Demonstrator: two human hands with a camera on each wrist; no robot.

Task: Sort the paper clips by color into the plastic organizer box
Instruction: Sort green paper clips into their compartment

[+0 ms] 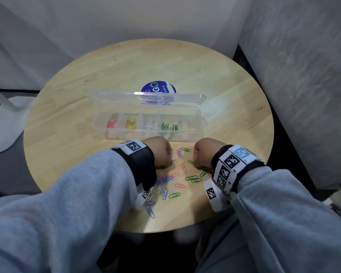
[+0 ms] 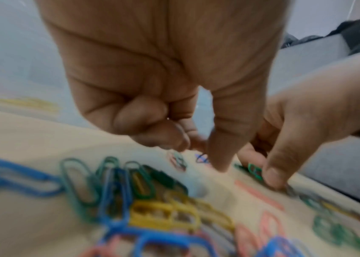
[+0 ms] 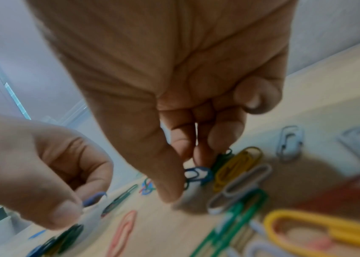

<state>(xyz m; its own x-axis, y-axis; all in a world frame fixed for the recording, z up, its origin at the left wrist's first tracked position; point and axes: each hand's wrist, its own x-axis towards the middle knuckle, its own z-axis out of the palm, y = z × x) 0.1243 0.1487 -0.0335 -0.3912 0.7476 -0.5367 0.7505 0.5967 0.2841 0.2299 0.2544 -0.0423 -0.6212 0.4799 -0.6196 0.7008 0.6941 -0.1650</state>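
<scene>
The clear organizer box (image 1: 200, 123) stands open on the round wooden table (image 1: 126, 75); its compartments hold pink, yellow, white and green clips. Loose paper clips (image 1: 171, 182) of several colors lie between the box and the table's near edge. My left hand (image 1: 170, 161) hovers over the pile with fingers curled and pinches a blue clip (image 3: 94, 198). My right hand (image 1: 195, 164) is close beside it. Its thumb and fingertips (image 3: 216, 137) close on a blue clip (image 3: 196, 173) and a green clip (image 3: 223, 156) that touch each other on the table.
The box lid (image 1: 146, 97) lies folded back behind the compartments, over a round blue sticker (image 1: 158, 87). Grey walls close in behind and to the right. A white stand base (image 1: 6, 125) sits on the floor at left.
</scene>
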